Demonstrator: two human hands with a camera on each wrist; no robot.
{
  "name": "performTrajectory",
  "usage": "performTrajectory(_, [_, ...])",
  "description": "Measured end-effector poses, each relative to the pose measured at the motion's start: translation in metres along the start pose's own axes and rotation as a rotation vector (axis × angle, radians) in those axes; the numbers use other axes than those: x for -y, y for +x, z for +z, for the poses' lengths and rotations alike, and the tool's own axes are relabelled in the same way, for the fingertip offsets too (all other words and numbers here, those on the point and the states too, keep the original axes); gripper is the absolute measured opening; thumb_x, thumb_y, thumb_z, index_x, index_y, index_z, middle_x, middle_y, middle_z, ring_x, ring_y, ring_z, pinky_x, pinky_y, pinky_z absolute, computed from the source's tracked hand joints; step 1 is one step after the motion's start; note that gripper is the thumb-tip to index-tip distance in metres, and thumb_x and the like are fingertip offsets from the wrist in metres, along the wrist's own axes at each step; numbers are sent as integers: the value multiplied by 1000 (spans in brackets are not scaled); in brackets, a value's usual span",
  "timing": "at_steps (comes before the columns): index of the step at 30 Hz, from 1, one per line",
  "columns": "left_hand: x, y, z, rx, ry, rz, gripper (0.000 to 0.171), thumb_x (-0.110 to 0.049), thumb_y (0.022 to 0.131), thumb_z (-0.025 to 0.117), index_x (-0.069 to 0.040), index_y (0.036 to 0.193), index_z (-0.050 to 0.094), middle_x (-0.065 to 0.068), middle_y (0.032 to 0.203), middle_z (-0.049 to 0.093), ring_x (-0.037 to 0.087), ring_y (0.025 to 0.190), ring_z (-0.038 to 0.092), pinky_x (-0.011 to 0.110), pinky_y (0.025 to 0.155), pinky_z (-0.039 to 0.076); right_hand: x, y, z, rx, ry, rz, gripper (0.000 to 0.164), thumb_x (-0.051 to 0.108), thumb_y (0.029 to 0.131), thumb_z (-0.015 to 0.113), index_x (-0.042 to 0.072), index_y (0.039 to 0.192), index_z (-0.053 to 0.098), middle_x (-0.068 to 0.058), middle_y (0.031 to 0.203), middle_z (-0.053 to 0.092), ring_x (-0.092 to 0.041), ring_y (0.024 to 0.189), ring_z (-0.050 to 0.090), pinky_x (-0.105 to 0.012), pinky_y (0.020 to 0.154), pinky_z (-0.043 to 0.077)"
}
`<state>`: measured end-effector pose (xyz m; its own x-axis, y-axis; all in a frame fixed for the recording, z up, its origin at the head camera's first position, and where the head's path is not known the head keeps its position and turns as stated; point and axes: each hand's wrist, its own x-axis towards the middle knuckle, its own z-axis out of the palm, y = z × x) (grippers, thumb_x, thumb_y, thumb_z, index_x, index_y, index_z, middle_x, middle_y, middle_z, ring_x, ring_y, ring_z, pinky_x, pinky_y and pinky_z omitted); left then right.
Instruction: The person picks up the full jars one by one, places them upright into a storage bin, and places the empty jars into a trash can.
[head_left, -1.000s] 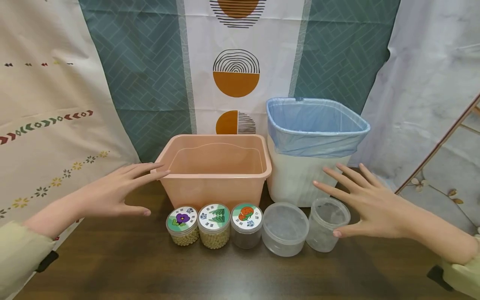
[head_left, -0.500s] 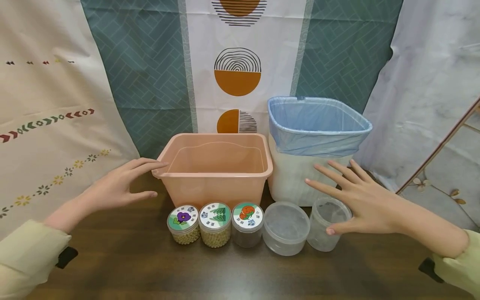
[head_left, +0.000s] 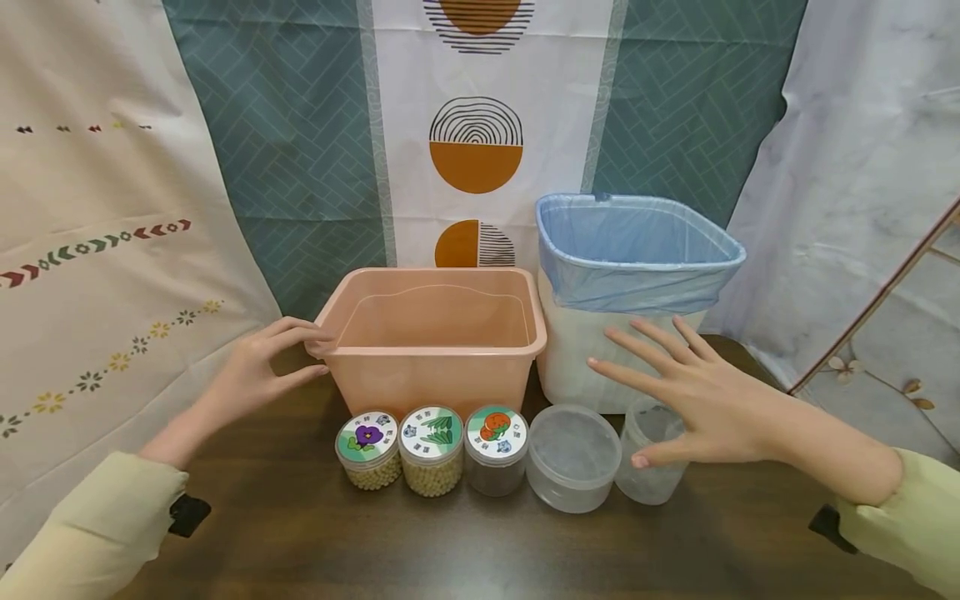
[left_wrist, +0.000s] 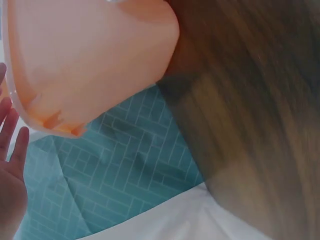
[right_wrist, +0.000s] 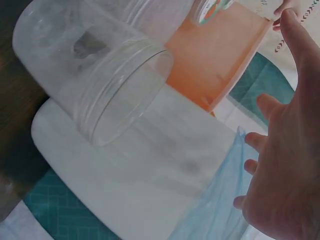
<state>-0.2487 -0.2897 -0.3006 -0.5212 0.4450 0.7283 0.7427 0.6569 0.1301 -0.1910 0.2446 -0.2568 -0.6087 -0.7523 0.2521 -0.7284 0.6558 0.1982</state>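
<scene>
Left hand is right at the left rim of the peach tub, thumb apart from the loosely bent fingers; honestly can't tell if it's touching. Right hand is fanned out in front of the white bin, partly covering the tall clear jar. The hands are well apart, and neither seems to be holding anything. The tub stands on the desk, left of the bin, behind the row of containers. For reaching here I'd come down around a container's sides with curved fingers, not poke the rim, and go easy near the tub, since a nudge could shove that row. Materials-wise: the tub looks like smooth, flared plastic; the tall jar is a see-through cylinder with a ridged neck, probably light and tippy. The purple-flower jar and green-leaf jar have little pale round beads inside, so likely heavier. The wide clear container is squat and cloudy, and the blue liner is thin, crinkly film.
</scene>
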Motion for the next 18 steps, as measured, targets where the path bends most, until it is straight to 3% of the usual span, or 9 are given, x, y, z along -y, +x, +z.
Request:
performTrajectory(4, [1,-2,9,-61,-50,5,38,5,68,85,-14,100,76,-5,95,68,6,84,60,4,82,41,3,7,0,-8,-12,-28,96,74,78,64,31,156,29,-3,167,15,-33,154,11,-65,119,7])
performTrajectory(12, [6,-9,19,-125,-84,-100,33,8,69,83,-12,93,78,-3,88,67,0,86,56,5,81,40,16,33,6,16,38,-59,94,74,80,62,33,157,27,-2,167,16,-36,153,13,-67,117,11])
performTrajectory(18, [8,-9,26,-146,-102,-145,29,6,71,83,-11,93,78,-1,86,65,-4,92,52,7,85,38,29,56,14,19,122,-91,94,74,80,62,35,157,23,0,167,17,-30,154,13,-64,118,12])
